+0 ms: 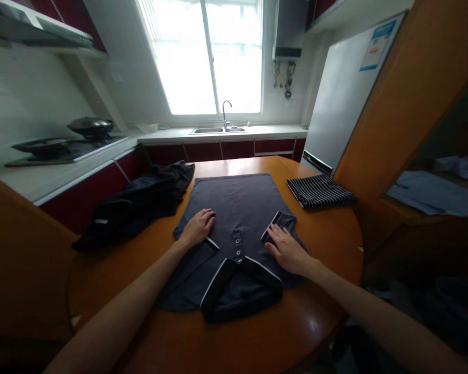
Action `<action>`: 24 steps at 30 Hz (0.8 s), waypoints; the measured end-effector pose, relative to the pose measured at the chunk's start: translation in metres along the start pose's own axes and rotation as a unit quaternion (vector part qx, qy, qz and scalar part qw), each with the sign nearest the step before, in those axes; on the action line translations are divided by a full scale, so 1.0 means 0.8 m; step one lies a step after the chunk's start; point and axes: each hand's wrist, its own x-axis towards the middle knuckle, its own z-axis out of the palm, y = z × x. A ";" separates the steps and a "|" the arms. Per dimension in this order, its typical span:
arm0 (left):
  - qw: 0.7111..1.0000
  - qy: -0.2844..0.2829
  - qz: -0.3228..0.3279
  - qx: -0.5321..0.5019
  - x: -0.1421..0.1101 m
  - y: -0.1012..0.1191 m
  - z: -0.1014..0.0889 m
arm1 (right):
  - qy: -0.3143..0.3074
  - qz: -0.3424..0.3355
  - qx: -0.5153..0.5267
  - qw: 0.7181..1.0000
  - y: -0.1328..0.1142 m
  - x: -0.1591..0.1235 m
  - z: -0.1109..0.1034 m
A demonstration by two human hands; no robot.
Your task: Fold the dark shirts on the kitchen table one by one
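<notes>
A dark grey polo shirt point(234, 208) lies spread front side up on the wooden table, its black, white-edged collar towards me. Both sleeves are turned inward over the body, and their striped cuffs show. My left hand point(198, 227) rests on the left sleeve with its fingers stretched out, just above the cuff. On the other side, my right hand point(287, 250) lies flat on the right sleeve, fingertips at its white-edged cuff. Neither hand grips the cloth.
Crumpled dark clothing point(140, 205) lies at the table's left edge. A folded black-and-white striped cloth point(320, 190) sits at the back right of the round-edged table point(320, 322). Beyond are a sink point(208, 131), a stove point(72, 150) with pans, and a fridge point(347, 93).
</notes>
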 end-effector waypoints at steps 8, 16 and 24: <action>1.000 -0.003 0.001 0.005 -0.001 -0.003 0.004 | -0.018 0.057 -0.046 0.997 0.016 -0.016 0.011; 1.000 0.000 -0.007 -0.004 -0.003 0.002 0.000 | 0.011 0.055 -0.034 0.998 0.011 -0.036 0.006; 1.000 -0.007 -0.008 -0.003 -0.003 0.002 -0.001 | 0.003 0.021 0.050 0.999 0.011 -0.032 -0.014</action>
